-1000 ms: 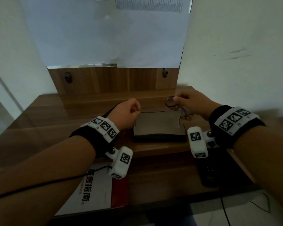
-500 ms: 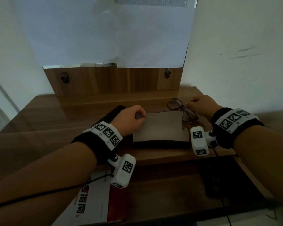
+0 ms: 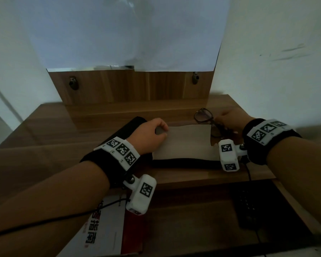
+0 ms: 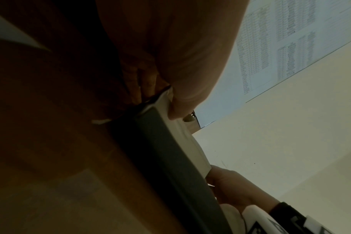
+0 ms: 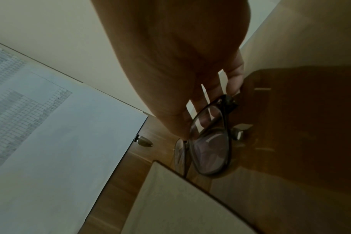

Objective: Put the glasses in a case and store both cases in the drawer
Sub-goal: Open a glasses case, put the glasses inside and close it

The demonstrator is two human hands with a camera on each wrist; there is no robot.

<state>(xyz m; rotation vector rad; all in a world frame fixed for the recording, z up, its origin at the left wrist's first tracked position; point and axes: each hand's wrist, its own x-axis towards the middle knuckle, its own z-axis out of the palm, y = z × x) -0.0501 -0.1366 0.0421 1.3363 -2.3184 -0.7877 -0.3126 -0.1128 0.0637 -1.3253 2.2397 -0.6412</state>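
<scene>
My left hand (image 3: 150, 134) pinches the left end of the grey case (image 3: 185, 143), its long axis running left to right near the desk (image 3: 63, 130) front edge; my right hand (image 3: 230, 120) grips the glasses (image 3: 204, 115) at the case's right end, lenses pointing leftward; bare desktop lies behind.
</scene>
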